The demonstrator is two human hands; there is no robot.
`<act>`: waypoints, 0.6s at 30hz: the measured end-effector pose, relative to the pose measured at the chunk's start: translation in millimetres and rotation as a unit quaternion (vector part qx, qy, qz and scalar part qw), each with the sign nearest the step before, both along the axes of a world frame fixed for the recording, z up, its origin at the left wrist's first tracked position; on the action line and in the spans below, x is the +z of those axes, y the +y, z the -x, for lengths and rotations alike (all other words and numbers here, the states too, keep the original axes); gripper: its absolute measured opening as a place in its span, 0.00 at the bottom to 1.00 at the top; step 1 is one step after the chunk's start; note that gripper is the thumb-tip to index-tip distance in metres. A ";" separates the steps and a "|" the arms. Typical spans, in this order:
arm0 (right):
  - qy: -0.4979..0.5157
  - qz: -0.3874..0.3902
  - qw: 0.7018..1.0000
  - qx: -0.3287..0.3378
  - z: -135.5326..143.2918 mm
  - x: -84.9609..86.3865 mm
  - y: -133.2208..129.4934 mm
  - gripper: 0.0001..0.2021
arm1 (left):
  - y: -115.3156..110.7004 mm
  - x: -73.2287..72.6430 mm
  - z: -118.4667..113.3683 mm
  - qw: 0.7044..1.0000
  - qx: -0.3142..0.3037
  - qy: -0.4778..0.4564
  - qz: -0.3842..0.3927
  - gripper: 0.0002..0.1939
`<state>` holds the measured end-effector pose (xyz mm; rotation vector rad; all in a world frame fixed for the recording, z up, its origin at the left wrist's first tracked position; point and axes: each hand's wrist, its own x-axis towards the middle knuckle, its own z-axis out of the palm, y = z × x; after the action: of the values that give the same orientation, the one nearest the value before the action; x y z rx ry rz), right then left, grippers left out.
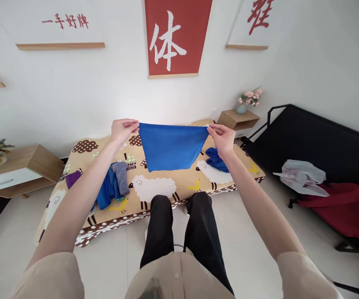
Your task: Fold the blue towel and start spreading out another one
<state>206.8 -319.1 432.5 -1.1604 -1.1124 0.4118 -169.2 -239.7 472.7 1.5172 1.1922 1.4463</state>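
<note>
A plain blue cloth point(171, 147) is stretched between my two hands above the bed, its lower edge hanging free. My left hand point(123, 129) pinches its upper left corner between thumb and fingers. At the upper right corner, my right hand point(223, 137) grips it the same way. Below my left forearm lies a heap of blue and grey clothes point(112, 182), partly hidden by the arm. A crumpled blue garment point(216, 159) rests on the bed under my right hand. Something purple point(73, 178) shows beside my left forearm.
The low bed point(154, 189) has a beige sheep-print cover. Bedside cabinets stand at the left point(26, 170) and the right point(237, 119), each bearing a flower pot. A black folding bed point(310, 143) on the right holds a plastic bag point(304, 176) and red cloth point(347, 207).
</note>
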 end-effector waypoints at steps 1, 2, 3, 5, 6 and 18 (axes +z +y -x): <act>0.002 0.009 1.000 0.002 1.0 2.1 -4.8 0.21 | -7.5 2.1 1.9 1.000 -0.003 -0.008 0.006 0.21; 0.006 0.019 1.000 0.005 1.5 3.7 -10.0 0.21 | -15.0 3.6 3.7 1.000 -0.007 -0.017 0.012 0.21; 0.013 0.031 0.999 0.011 1.5 4.8 -15.6 0.21 | -22.5 4.5 5.5 0.999 -0.011 -0.026 0.020 0.21; 0.030 0.063 0.997 0.033 0.0 5.8 -28.2 0.21 | -36.8 3.8 10.0 0.998 -0.016 -0.038 0.041 0.20; 0.041 0.085 0.994 0.049 -1.4 5.6 -34.9 0.22 | -43.3 1.9 12.7 0.997 -0.018 -0.041 0.055 0.20; 0.110 0.310 0.937 0.114 -3.3 -56.4 -17.1 0.13 | -37.2 -101.7 24.2 0.957 -0.054 -0.070 0.277 0.10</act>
<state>210.1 -336.2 376.2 -1.4865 -0.9432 1.1073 -193.5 -276.8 371.0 1.0555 1.2700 1.0100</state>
